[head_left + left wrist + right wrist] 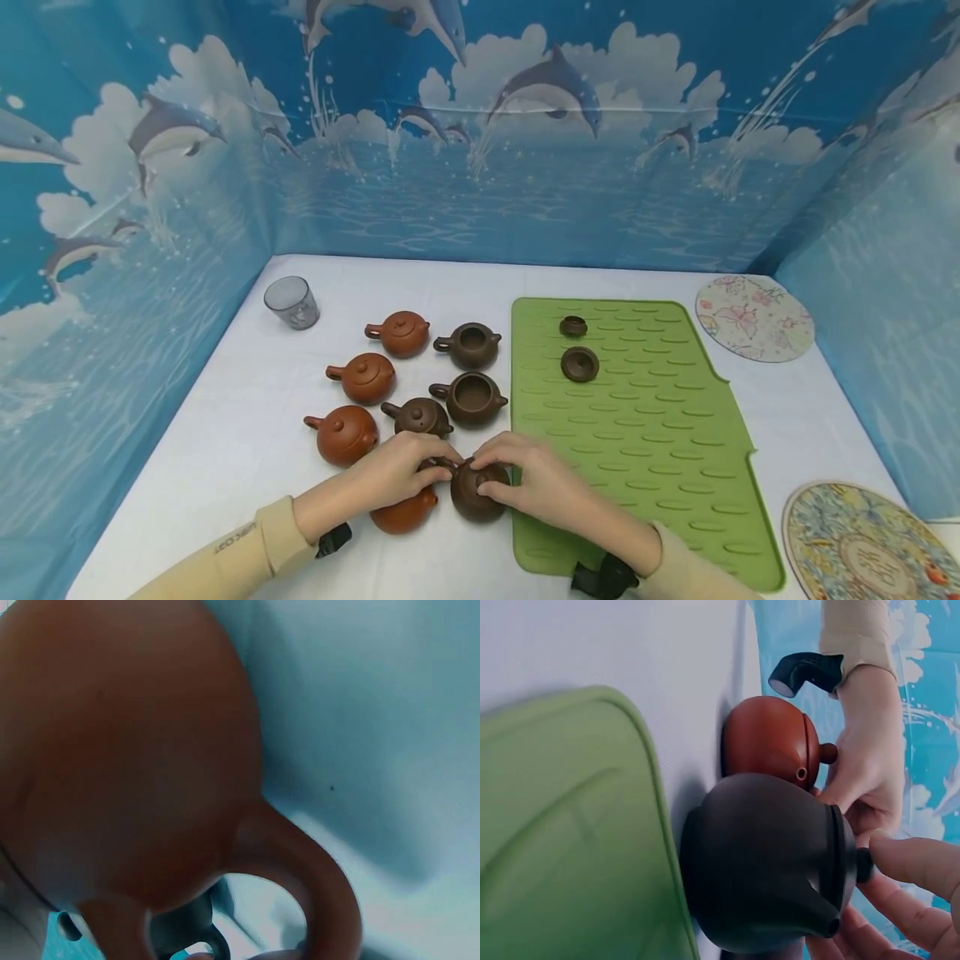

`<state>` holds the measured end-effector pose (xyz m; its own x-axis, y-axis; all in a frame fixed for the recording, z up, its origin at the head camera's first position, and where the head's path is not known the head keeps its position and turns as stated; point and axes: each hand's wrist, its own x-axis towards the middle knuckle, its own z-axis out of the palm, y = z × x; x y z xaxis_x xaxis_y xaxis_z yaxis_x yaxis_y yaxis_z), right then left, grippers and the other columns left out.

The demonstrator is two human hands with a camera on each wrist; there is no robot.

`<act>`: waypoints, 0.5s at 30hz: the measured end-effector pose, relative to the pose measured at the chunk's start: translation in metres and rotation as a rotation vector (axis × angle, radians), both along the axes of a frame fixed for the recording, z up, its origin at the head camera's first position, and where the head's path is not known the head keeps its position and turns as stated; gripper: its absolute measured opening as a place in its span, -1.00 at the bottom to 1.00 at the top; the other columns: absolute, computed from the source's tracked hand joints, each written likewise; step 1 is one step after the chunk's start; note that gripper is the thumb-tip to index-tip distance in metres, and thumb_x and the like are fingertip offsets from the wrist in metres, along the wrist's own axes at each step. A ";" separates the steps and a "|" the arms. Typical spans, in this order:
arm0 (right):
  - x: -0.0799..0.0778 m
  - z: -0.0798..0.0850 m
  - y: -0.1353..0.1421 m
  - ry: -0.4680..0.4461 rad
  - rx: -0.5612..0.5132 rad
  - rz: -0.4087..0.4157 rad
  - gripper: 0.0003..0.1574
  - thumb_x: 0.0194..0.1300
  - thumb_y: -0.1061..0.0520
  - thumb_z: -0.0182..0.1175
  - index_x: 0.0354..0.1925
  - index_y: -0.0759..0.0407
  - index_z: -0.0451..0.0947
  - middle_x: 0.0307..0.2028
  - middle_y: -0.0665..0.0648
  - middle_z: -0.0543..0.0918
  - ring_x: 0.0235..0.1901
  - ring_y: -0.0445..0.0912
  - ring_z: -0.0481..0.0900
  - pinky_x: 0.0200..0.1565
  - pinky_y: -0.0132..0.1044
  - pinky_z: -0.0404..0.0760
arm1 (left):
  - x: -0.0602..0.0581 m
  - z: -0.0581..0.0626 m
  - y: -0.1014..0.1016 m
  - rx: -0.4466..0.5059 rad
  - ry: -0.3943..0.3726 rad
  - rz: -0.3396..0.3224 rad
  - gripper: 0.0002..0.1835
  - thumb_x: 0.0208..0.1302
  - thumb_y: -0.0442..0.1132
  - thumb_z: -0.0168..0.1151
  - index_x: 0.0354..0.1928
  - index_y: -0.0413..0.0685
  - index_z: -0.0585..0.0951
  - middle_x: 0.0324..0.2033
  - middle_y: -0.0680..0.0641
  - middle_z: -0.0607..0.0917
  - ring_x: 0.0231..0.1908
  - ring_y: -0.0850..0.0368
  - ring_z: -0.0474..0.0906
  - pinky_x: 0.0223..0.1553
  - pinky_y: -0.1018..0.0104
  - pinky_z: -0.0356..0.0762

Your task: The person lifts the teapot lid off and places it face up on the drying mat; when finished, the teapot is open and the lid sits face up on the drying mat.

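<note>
A dark brown teapot (pixel 477 500) stands at the front of the table, just left of the green mat. My left hand (pixel 416 467) pinches its handle from the left. From the other side, my right hand (pixel 528 479) holds the lid knob (pixel 865 865), thumb on one side and fingers round the far side. The lid (pixel 845 859) sits on the pot's mouth. Beneath my left wrist is an orange-brown teapot (pixel 402 513) with its lid on, partly hidden by the arm; an orange-brown teapot (pixel 135 750) fills much of the left wrist view.
Several more teapots, orange-brown (pixel 345 437) and dark brown, stand behind and left of my hands; two dark pots (pixel 472 398) are lidless. Two dark lids (pixel 580 364) lie on the green mat (pixel 645 433). A glass (pixel 292 302) and round patterned mats (pixel 754 318) lie farther out.
</note>
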<state>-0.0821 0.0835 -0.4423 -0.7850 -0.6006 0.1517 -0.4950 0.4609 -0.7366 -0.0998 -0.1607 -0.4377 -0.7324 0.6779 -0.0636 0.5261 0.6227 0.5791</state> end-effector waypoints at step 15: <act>0.001 -0.007 -0.002 0.057 0.003 0.019 -0.82 0.19 0.13 0.41 -0.19 0.00 0.71 -0.05 -0.07 0.69 -0.02 -0.16 0.65 0.03 -0.29 0.65 | -0.002 -0.002 0.001 0.004 0.009 -0.015 -0.81 0.30 -0.24 0.31 -0.07 0.06 0.73 -0.17 0.09 0.76 -0.14 0.31 0.66 -0.10 0.44 0.64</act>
